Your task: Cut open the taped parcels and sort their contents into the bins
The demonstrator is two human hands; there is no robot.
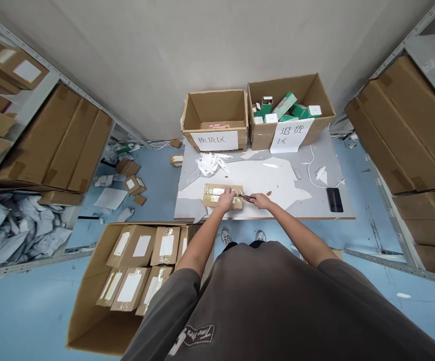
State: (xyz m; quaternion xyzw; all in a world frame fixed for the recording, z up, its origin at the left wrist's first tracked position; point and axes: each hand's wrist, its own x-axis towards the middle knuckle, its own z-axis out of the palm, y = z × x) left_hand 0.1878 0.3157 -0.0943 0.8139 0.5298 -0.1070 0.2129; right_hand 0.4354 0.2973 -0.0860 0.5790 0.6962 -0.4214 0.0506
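Observation:
A small brown taped parcel (213, 194) with a white label lies on the grey table (315, 203) near its front edge. My left hand (226, 199) rests on top of the parcel, fingers curled, pressing it down. My right hand (260, 200) is just right of the parcel and grips a small red-handled cutter (248, 198) whose tip touches the parcel's right end.
Two open cartons stand at the table's back: one nearly bare (215, 119), one with green and white boxes (288, 113). A black phone (334, 199), white cable and paper scraps (212, 163) lie on the table. A large carton of parcels (135, 271) sits on the floor at left. Shelves flank both sides.

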